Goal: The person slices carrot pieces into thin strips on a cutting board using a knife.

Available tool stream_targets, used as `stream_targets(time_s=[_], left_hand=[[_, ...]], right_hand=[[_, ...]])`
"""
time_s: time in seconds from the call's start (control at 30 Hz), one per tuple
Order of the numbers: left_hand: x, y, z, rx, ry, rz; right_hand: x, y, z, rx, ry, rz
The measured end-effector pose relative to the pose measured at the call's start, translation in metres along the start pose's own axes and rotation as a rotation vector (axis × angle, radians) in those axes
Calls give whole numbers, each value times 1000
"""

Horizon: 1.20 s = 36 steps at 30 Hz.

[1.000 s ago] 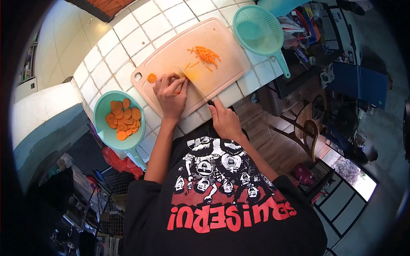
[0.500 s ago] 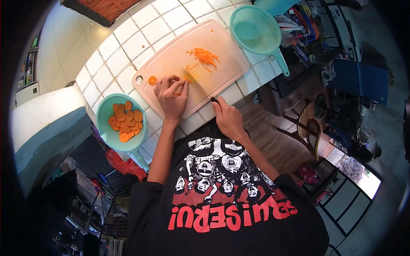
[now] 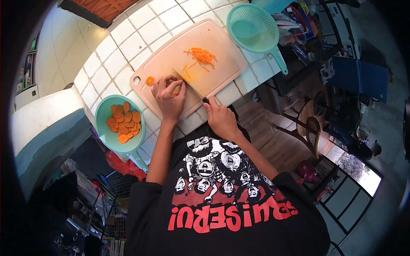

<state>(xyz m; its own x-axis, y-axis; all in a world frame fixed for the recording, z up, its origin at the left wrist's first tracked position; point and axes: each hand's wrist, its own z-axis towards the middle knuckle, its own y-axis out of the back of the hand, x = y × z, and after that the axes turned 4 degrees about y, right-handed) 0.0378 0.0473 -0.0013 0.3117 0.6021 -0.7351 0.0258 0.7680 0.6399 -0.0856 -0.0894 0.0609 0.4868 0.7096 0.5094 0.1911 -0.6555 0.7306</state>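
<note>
On the pink cutting board [image 3: 171, 49], my left hand [image 3: 171, 101] presses down with curled fingers on carrot, of which only a bit of orange shows. My right hand [image 3: 223, 121] grips the dark handle of a knife [image 3: 193, 88]; its blade lies across the board right beside my left fingertips. A few cut strips lie just past the blade, and a pile of carrot strips [image 3: 202, 56] sits farther right. One round carrot slice [image 3: 150, 81] rests near the board's hole, left of my left hand.
A teal colander [image 3: 101, 138] with several carrot slices [image 3: 124, 121] stands at the left. Another teal colander [image 3: 245, 25] sits beyond the board's right end. White tiles [image 3: 132, 46] cover the counter. A wooden chair [image 3: 301, 123] stands on the floor to the right.
The knife and my right hand have shifted left, bringing the blade closer to my left fingers. More strips show loose on the board beside the blade. My left hand stays nearly in place.
</note>
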Motion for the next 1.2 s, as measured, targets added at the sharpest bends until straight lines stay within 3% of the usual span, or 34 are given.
stream_targets(time_s=[0.43, 0.9, 1.2], left_hand=[[-1, 1, 2, -15, 16, -23], [0, 2, 1, -12, 29, -43], [0, 0, 2, -35, 29, -57]], right_hand=[[-7, 3, -8, -81, -14, 98], [-6, -2, -7, 37, -17, 45], [-10, 2, -15, 1, -30, 37]])
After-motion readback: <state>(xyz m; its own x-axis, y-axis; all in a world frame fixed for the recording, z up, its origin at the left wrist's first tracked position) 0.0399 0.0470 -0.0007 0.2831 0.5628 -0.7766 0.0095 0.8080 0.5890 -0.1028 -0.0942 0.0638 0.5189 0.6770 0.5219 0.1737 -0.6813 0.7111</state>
